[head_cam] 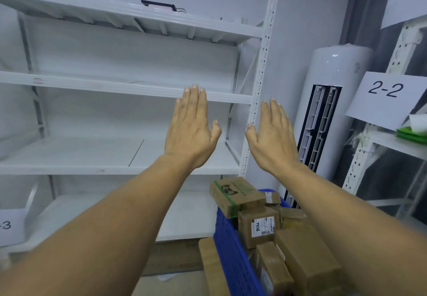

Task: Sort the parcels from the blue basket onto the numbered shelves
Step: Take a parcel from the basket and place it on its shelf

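Both my arms reach straight out in front of the white shelving unit (pixel 129 89). My left hand (pixel 191 129) and my right hand (pixel 272 136) are held flat, palms away, fingers straight, and hold nothing. Below them at the lower right stands the blue basket (pixel 233 245), filled with several brown cardboard parcels. The top parcel (pixel 235 191) has a green stripe and a cat-face print. Another parcel (pixel 260 228) shows a white label with handwritten digits. My right forearm hides part of the basket's right side.
The white shelves carry no parcels. A paper tag reading "2-2" (pixel 384 92) hangs on a second rack at the right, with a green and white item (pixel 413 129) on its shelf. A white standing air conditioner (pixel 323 115) fills the corner. A tag ending in "-3" (pixel 9 225) is at the lower left.
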